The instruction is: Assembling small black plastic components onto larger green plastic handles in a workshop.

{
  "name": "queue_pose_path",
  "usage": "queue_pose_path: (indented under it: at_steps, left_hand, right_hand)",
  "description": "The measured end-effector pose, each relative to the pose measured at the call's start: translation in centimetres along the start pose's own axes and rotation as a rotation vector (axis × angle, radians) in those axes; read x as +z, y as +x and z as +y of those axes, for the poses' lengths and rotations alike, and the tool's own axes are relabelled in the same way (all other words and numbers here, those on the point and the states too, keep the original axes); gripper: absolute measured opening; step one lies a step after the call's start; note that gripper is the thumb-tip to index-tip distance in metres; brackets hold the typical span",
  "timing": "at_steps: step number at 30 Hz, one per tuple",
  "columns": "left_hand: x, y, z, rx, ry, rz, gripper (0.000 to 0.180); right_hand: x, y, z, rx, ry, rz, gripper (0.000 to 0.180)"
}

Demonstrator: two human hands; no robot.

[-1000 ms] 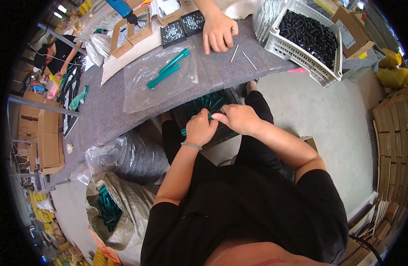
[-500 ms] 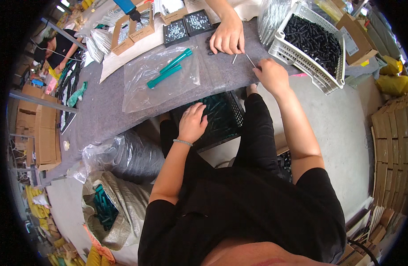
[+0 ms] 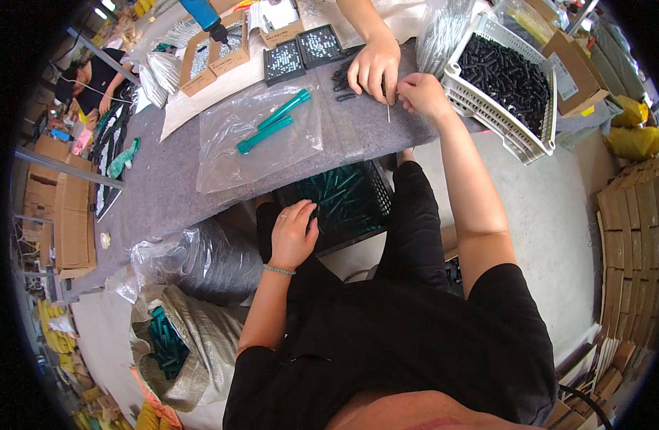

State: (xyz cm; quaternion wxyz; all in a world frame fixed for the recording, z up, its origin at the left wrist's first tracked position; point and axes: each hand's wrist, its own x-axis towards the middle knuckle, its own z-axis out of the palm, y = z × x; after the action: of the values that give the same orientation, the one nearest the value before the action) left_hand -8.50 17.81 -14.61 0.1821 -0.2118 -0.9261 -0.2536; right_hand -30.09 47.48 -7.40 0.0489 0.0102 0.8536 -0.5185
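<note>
My left hand [image 3: 294,233] hovers over the near edge of a black crate [image 3: 376,228] below the table, fingers loosely bent and apart. Green plastic tubes [image 3: 337,190] fill the crate. Over the table, my right hand [image 3: 426,97] is closed in a pinch on a thin metal rod [image 3: 399,93], largely hidden at my fingertips. Touching or nearly touching it is another person's hand [image 3: 376,68], reaching in from the far side. Another thin rod [image 3: 388,113] points down below that person's fingers. Black parts [image 3: 342,82] lie beside that hand.
Two green tubes [image 3: 276,125] rest on a clear plastic bag [image 3: 222,161]. Behind stand black trays [image 3: 284,61], a cardboard box [image 3: 200,68] and a blue power tool [image 3: 204,18]. A white basket [image 3: 480,107] of black parts is at right; a woven sack [image 3: 208,344] is at lower left.
My right hand has moved up and left to the other person's hand. My left hand has drawn back toward me and left. The other person's hand has shifted slightly nearer.
</note>
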Motion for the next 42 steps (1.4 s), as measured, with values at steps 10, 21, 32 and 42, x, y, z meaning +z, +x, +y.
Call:
queue_pose_path:
  at_steps: [10,21,32,42]
  left_hand:
    - [-1.5,-0.4,0.4,-0.012,0.003,0.049,0.027]
    - [-4.4,8.4,-4.6,0.009,0.160,0.382,0.016]
    - [-4.9,14.8,-5.6,-0.067,0.615,-0.109,0.014]
    - [-6.5,7.9,3.0,-0.235,-0.454,-0.068,0.024]
  right_hand:
    - [0.5,-2.7,-1.1,-0.104,-0.317,0.220,0.026]
    - [6.9,0.2,-3.8,-0.584,-0.888,0.051,0.015]
    - [7.1,-4.7,-2.7,-0.513,-0.091,0.218,0.023]
    - [8.3,-14.3,-5.6,-0.342,0.620,-0.449,0.023]
